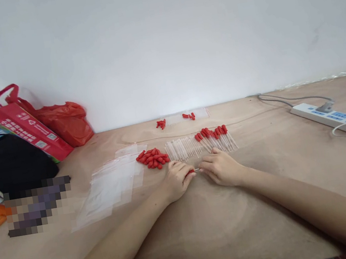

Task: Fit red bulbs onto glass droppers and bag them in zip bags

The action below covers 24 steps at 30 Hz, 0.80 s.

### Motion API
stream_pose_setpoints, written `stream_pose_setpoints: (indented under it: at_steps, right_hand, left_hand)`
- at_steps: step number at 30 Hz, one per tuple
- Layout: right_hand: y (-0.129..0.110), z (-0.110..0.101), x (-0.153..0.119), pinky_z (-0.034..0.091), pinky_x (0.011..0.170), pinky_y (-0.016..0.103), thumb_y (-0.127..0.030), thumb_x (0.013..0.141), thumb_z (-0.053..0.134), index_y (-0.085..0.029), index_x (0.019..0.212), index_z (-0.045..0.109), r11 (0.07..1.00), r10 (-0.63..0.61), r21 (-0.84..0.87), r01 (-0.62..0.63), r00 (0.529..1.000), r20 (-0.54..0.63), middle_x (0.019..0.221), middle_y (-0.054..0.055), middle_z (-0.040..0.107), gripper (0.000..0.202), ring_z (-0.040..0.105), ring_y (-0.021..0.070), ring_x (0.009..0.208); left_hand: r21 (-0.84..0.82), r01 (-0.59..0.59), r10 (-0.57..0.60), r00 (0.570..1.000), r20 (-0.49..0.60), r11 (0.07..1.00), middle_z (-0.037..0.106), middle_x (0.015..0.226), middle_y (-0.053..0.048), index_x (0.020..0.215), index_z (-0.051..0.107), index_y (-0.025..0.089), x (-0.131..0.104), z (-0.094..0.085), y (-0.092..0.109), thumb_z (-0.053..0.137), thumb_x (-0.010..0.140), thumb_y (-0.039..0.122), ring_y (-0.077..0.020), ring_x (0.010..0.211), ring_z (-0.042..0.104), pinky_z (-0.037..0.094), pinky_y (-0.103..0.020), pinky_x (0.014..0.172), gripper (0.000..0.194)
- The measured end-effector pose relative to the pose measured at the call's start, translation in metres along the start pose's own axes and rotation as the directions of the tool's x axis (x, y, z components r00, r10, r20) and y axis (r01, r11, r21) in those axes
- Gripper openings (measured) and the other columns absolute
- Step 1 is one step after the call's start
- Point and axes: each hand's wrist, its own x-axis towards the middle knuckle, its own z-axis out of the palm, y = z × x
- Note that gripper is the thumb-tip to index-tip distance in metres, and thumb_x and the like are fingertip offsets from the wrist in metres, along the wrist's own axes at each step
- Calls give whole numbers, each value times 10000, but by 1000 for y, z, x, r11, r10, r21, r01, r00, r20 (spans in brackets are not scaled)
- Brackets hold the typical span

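My left hand (pixel 177 182) is closed on a red rubber dropper bulb (pixel 191 171). Pinched in my right hand (pixel 221 169) is a thin clear dropper tube (pixel 197 170), its end meeting the bulb between the two hands. Just beyond my left hand lies a pile of loose red bulbs (pixel 153 159). A row of bare clear tubes (pixel 182 149) is spread beyond both hands. To its right, several droppers (pixel 215 136) lie side by side with red bulbs on their far ends.
Overlapping clear zip bags (pixel 112 183) lie left of the bulbs. Near the wall, another bag (pixel 201 113) lies beside more red pieces (pixel 161 124). A white power strip (pixel 332 119) with cords is at right. Shopping bags (pixel 31 130) and a black bag (pixel 14 165) stand at left.
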Motion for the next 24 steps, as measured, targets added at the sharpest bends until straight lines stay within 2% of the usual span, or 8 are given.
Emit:
stream_pose_setpoints:
  at_steps: [3,5,8,10,13,16,19,24]
  right_hand:
    - [-2,-6,0,247,639,291,-213,840,407,-161,794,601,999,7,-34,-6,999,40,736,55,582,207,479,155,711]
    - [-1,-6,0,277,649,286,-209,841,401,-163,812,604,999,49,-16,-48,997,59,753,57,589,210,494,159,728]
    - [9,-3,1,322,640,267,-207,841,379,-163,885,592,968,243,48,-245,969,33,790,63,601,221,524,159,730]
    - [22,2,5,344,633,263,-204,828,383,-155,977,556,901,428,83,-425,904,-8,807,66,614,234,545,166,735]
    - [41,9,15,360,646,273,-244,817,401,-145,1016,513,777,628,80,-624,777,-38,820,72,633,248,568,190,772]
    - [51,16,26,362,642,279,-294,820,406,-159,953,516,698,716,19,-716,698,-22,812,78,639,219,576,207,790]
    - [55,19,35,361,627,280,-290,822,397,-167,919,523,660,750,-42,-750,661,-7,805,86,638,201,581,214,786]
    - [56,19,40,371,625,283,-272,810,397,-167,860,562,655,754,-90,-751,657,4,819,89,639,202,586,221,792]
  left_hand:
    - [-3,12,-12,1000,-24,1000,636,787,-19,839,568,192,1,-1,-2,392,863,241,-155,780,554,320,-332,807,184]
    - [11,50,-49,995,-88,999,626,850,-33,929,562,195,0,-1,-5,404,860,255,-166,828,544,320,-334,816,182]
    - [52,210,-189,947,-260,976,568,989,-85,1101,478,161,0,-1,-9,458,826,276,-206,926,499,329,-352,826,298]
    - [65,307,-272,907,-322,949,538,1018,-101,1123,450,147,0,0,-12,494,796,272,-224,951,477,335,-361,822,353]
    - [99,328,-288,914,-286,940,539,992,-77,1056,489,178,0,0,-12,517,769,250,-226,944,473,323,-371,820,297]
    - [136,298,-264,938,-224,945,552,892,-43,912,558,205,0,0,-10,523,761,237,-217,898,489,306,-380,805,158]
    - [148,302,-266,938,-221,942,543,804,-31,741,570,192,-1,0,-9,534,752,241,-209,846,502,308,-379,778,61]
    - [163,313,-271,933,-236,936,524,751,-22,614,498,168,-1,-1,-10,569,726,282,-192,783,502,315,-361,740,175]
